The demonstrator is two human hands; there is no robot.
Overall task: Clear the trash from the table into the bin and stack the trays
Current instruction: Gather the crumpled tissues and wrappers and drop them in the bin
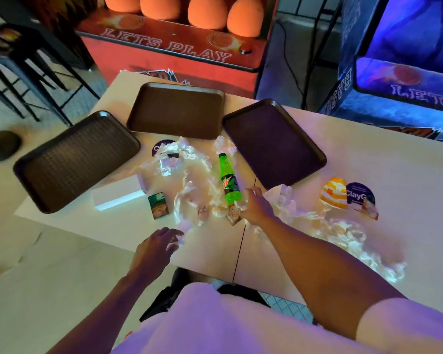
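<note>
Three dark trays (175, 111) apart; right hand (255, 206) fingers seemingly clutching crumpled wrapper (241, 204) beside green bottle (229, 181); left hand (156, 249) fingers relaxed.

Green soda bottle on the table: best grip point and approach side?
Grip the green bottle across its labelled middle, coming from above with fingers either side of its long axis. It lies on its side, cap pointing away, base near the right hand; crumpled wrappers crowd its left side.
</note>
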